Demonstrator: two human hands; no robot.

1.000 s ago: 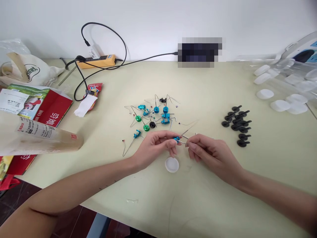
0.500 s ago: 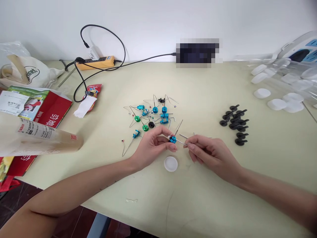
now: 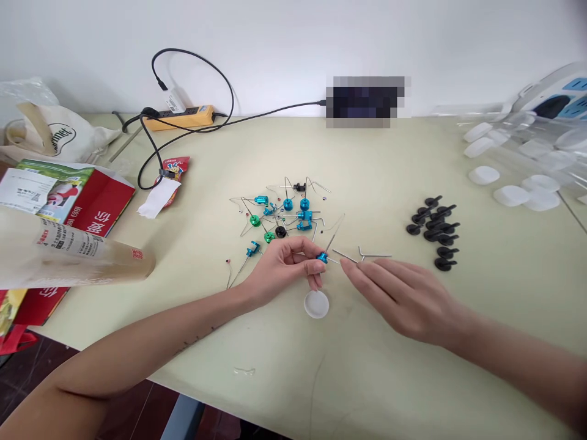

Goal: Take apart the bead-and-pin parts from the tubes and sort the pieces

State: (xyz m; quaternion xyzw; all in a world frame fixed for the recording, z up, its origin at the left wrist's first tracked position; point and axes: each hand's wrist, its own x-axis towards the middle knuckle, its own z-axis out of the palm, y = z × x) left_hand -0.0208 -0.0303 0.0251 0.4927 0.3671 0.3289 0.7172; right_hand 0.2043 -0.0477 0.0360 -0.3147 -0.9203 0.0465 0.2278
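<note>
I read the left hand with its grip closed: thumb and fingertips pinch a blue fitting, held just above the table. A thin wire pin rises from the fitting, tilted up and to the right. The right hand has its grip open, with fingers extended and nearly flat, holding nothing. Its fingertips sit just beside the fitting, apart from it. Bent wires lie on the table just beyond those fingertips. A white cap lies near the left thumb. A cluster of coloured fittings lies beyond the left hand. Black pegs lie further right.
</note>
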